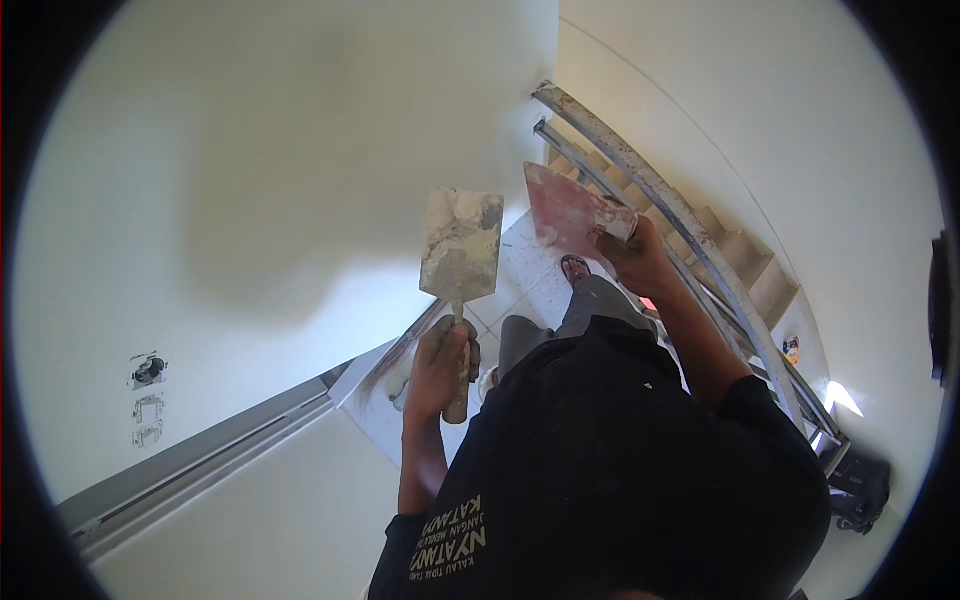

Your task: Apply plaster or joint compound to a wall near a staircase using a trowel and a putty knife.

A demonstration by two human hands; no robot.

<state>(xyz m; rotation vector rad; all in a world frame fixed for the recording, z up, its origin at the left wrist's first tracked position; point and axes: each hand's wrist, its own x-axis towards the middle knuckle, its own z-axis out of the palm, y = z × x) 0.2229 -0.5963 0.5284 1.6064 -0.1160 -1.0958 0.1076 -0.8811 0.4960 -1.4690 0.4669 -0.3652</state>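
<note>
My left hand is closed round the handle of a trowel, its square blade pointing away from me. Pale plaster lies in a lump on the far part of that blade, with smears lower down. In my right hand is a reddish plastering float, held by its whitish grip and smeared with pale plaster. The float is tilted, to the right of the trowel and apart from it. Both tools are in the air near a pale wall; whether either touches it I cannot tell.
On the right a stair railing of bare metal curves past wooden-looking steps. Light floor tiles lie under my feet. An open socket hole is in the left wall. A black bag sits at the lower right.
</note>
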